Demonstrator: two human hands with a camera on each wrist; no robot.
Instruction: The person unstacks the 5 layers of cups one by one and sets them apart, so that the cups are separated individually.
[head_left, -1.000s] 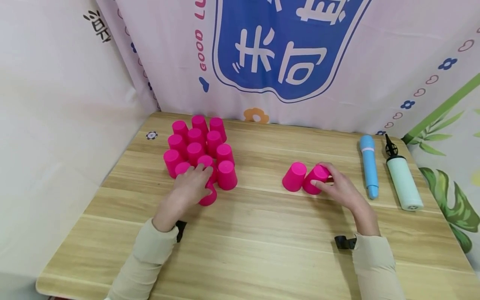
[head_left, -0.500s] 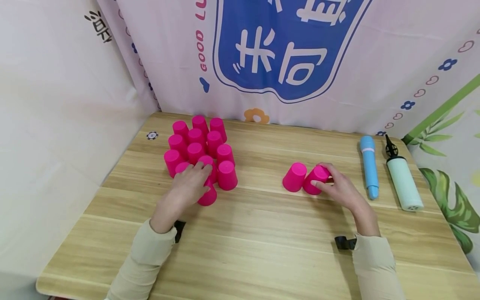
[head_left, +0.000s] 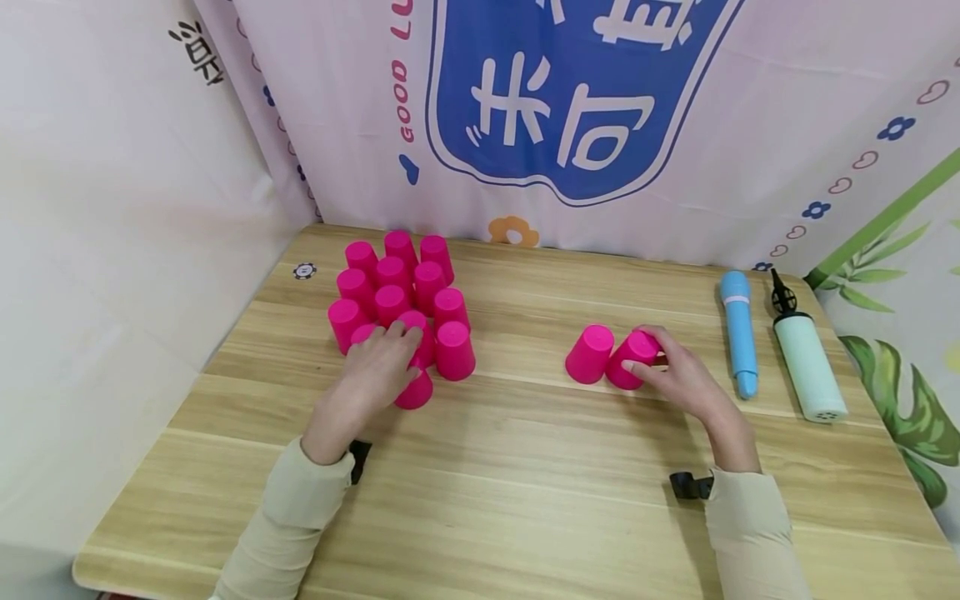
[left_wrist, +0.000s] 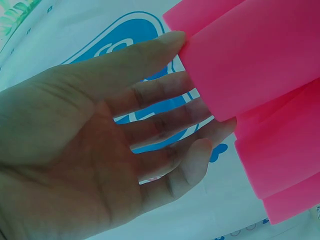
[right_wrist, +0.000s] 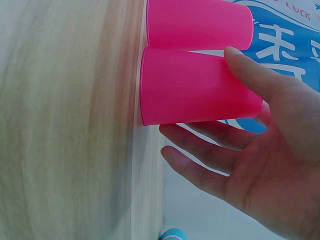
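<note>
On the left of the wooden table, my left hand reaches over a group of upside-down pink cups. Its thumb and fingertips pinch the closed end of the front cup, and the fingers pass behind it in the left wrist view. My right hand grips another upside-down pink cup, thumb on the near side and fingers around the far side. That cup stands right beside a second pink cup, slightly to its left.
At the right lie a light blue tube with a rounded head and a pale green hand pump with a black nozzle. A printed curtain hangs along the table's back edge.
My left hand has shifted very slightly left, and the front cup has moved a touch with it. The right hand and its cup stay where they were.
</note>
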